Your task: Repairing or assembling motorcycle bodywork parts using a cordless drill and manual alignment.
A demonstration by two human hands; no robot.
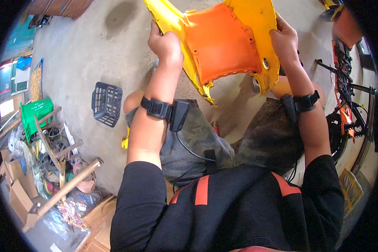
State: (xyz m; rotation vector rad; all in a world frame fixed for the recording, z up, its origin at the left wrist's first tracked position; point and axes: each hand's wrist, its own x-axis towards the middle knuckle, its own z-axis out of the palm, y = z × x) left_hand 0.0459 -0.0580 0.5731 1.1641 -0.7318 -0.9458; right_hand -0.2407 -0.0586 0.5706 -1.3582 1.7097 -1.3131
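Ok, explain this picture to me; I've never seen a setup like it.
There's no robot, just a person's bare hands. A wide camera on their head looks down, which bends straight edges near the rim. The left hand and right hand grip the yellow sides of a panel with an orange middle. Each forearm wears a black strap. On the grey floor sits a dark plastic basket; a green bag stands among clutter further left.

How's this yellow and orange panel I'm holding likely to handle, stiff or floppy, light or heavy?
The panel is probably fairly stiff: it holds a curved shape between the left hand and right hand. It looks light for its size, being a thin shell. Its narrow lower left tip might snap if knocked.
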